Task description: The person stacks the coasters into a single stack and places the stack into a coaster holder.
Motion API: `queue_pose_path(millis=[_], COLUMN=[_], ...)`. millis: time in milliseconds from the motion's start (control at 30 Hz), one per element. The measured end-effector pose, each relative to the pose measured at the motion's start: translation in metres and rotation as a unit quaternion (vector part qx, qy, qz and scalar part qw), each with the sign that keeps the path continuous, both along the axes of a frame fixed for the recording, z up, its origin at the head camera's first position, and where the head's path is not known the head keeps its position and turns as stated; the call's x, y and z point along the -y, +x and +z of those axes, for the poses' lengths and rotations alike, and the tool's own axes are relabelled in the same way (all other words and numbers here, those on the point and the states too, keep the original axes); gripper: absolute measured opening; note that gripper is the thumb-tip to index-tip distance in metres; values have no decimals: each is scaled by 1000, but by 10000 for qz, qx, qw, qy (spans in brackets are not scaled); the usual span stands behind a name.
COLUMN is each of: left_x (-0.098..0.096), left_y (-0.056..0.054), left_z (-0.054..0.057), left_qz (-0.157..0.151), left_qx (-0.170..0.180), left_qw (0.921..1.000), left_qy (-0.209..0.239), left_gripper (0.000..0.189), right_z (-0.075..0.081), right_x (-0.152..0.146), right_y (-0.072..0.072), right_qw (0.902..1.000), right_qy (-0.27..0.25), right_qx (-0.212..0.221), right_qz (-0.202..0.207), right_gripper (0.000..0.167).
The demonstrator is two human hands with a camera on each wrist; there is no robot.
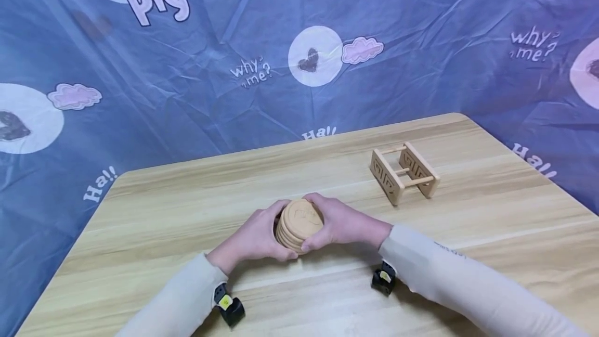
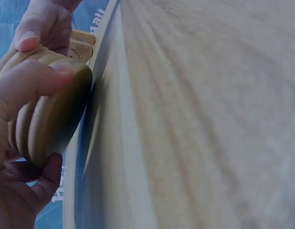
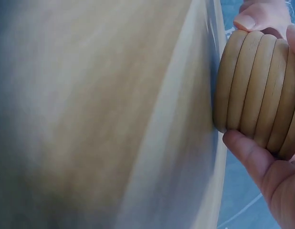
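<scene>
A stack of several round wooden coasters (image 1: 301, 220) is held between both hands over the middle of the table, its top disc carrying a faint engraved mark. My left hand (image 1: 257, 233) grips the stack from the left, thumb on the near side. From the right, my right hand (image 1: 339, 222) holds it with the thumb at the near edge and fingers behind. The left wrist view shows the coasters (image 2: 61, 114) tilted, with the lowest one appearing slightly off the tabletop. Rounded rims of the coasters (image 3: 257, 90) line up closely in the right wrist view.
A wooden coaster rack (image 1: 386, 177) with cut-out side panels and thin crossbars stands on the table (image 1: 187, 202), to the right and farther back. Behind the table's far edge hangs a blue printed cloth (image 1: 210, 98).
</scene>
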State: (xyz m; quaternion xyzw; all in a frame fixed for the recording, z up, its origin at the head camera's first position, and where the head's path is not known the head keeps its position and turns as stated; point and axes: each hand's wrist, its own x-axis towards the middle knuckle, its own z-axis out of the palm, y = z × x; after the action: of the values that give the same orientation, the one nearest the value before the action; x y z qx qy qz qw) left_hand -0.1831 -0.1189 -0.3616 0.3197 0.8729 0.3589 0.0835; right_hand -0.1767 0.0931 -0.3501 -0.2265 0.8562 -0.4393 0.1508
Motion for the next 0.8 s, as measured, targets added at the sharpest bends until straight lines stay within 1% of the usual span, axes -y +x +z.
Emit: queue_pose_path(millis=[67, 167, 300, 400, 467, 500, 567, 667, 733, 800], left_x=[0, 0, 1, 2, 2, 2, 1, 0, -1, -2], left_y=[0, 1, 0, -1, -2, -3, -6, -9, -11, -12], left_z=[2, 2, 2, 1, -1, -2, -5, -10, -13, -15], left_qz=[-27, -17, -46, -45, -44, -55, -86, -138, -117, -76], left_qx=[13, 48, 156, 373, 637, 833, 1306, 1947, 2181, 2320], left_qw=[10000, 9999, 9997, 9984, 9961, 9938, 9854, 9663, 9564, 9490], left_qy=[-85, -91, 183, 419, 605, 737, 1091, 1678, 1938, 2135], left_gripper=[92, 91, 88, 85, 84, 84, 83, 83, 81, 80], right_z=[-1, -2, -6, -13, -17, -19, -21, -22, -23, -24], right_x=[-1, -2, -7, -8, -9, -9, -10, -11, -11, -12], right_y=[0, 2, 2, 2, 2, 2, 2, 1, 0, 1], right_qw=[10000, 9999, 9990, 9962, 9941, 9932, 9916, 9875, 9825, 9761], right_qy=[-61, -149, -449, -844, -1036, -1106, -1223, -1474, -1726, -1990], right_qx=[42, 31, 53, 204, 318, 359, 392, 509, 656, 832], right_qz=[21, 52, 26, 3, -35, -69, -142, -235, -264, -256], right_gripper=[89, 89, 87, 85, 84, 83, 81, 78, 77, 77])
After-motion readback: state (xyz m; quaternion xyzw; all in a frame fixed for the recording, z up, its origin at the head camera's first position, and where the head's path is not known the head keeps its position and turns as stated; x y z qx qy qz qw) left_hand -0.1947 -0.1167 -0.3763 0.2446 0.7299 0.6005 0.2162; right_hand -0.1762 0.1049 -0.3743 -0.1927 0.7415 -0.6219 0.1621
